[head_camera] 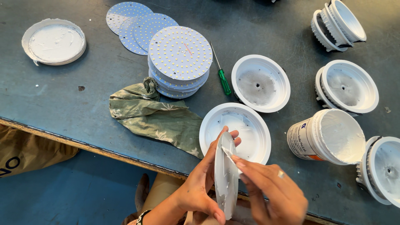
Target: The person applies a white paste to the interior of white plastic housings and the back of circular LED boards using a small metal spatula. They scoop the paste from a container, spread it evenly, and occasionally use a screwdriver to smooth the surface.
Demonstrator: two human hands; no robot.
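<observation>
Holding a round LED board (225, 175) on its edge, the left hand (200, 183) is closed around the disc — thumb at the bottom, fingers over the upper rim. The board is kept just in front of the table edge, above the nearest white lamp housing (234, 132). Its back side is turned to the right hand (271, 191), and it is covered with a grey-white paste. The fingertips of the right hand are pressed on this surface and seem to pinch a small flat spreader, though this cannot be told for sure.

The paste appears already spread over most of the back, so this board is judged to be nearly coated; it is not yet laid into a housing. The nearest housing looks clean inside, while two others (260, 83) (349, 85) show a grey smear on the bottom. A further housing (381, 168) is seen at the right edge, and more are stacked at the far corner (338, 23). None of the housings has a board inside.

A stack of LED boards (180, 62) is waiting in the middle of the table (83, 112), with loose boards (133, 23) behind it — much work seems to be left. An open tub of white paste (329, 135) lies just right of the hands, its lid (54, 41) is put far left. A green screwdriver (223, 77) and a crumpled green cloth (156, 116) are also lying near.
</observation>
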